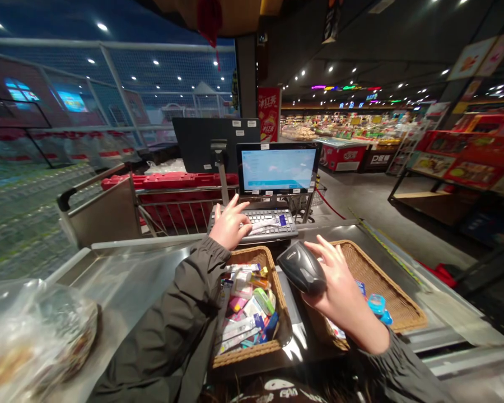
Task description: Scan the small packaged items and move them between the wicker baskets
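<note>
My left hand (232,224) hovers at the left part of a black keyboard (258,215), its fingers spread apart. Across the keys, close to those fingertips, lies a slim white package with a blue end (269,224). A black handheld barcode scanner (301,267) is in my right hand (336,280), its head angled up and left, while some of that hand's fingers stretch out past it. Below my left wrist is a wicker basket (283,313) of small packaged goods. Under my right hand sits a second wicker basket (403,302) with a few blue items (377,305).
A lit monitor (277,170) stands behind the keyboard, beside a second dark screen (210,145) seen from its back. Clear plastic bags (33,336) rest on the metal counter (138,274) at left. Beyond are a metal cart (176,215) and store shelves (457,151).
</note>
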A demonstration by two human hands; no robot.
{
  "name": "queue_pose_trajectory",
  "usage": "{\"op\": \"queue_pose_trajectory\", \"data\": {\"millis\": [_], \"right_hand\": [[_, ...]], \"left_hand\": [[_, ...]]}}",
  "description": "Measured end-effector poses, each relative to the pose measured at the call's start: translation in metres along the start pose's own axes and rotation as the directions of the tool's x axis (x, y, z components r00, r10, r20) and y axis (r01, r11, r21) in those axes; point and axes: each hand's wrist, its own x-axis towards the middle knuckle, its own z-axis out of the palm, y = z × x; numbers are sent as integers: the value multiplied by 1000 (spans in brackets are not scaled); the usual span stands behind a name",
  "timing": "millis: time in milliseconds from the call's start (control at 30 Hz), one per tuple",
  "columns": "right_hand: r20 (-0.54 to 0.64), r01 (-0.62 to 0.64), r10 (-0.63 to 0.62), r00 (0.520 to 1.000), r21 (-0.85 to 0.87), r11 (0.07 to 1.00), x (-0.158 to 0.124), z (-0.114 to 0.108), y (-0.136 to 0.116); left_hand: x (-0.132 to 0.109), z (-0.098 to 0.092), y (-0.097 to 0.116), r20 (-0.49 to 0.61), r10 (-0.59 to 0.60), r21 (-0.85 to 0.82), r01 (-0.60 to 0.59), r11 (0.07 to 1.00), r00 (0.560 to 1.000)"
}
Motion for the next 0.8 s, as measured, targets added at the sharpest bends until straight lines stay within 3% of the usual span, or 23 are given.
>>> {"op": "queue_pose_trajectory", "data": {"millis": [533, 800], "right_hand": [[69, -12, 10, 998, 25, 1000, -7, 8, -13], [148, -45, 40, 988, 31, 999, -11, 15, -15]], "left_hand": [[-34, 8, -20, 92, -60, 7, 60, 998, 994], [-60, 33, -39, 209, -175, 74, 163, 984, 962]]}}
